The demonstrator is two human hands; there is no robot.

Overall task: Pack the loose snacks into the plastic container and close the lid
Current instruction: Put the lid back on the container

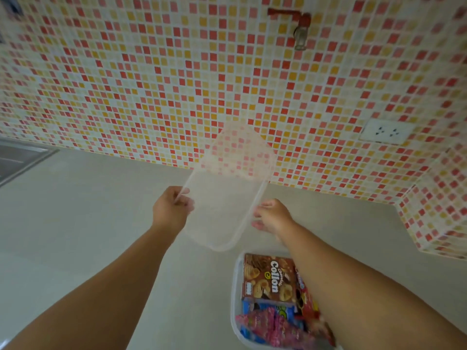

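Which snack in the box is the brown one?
The Collon box, lying flat at the far end of the plastic container. It is brown with white letters; the packets nearer the person are blue, pink and red.

2 bare forearms reach in from the bottom edge, no sleeves, watch or jewellery visible. The left hand and right hand are ungloved, with short, unpainted fingernails.
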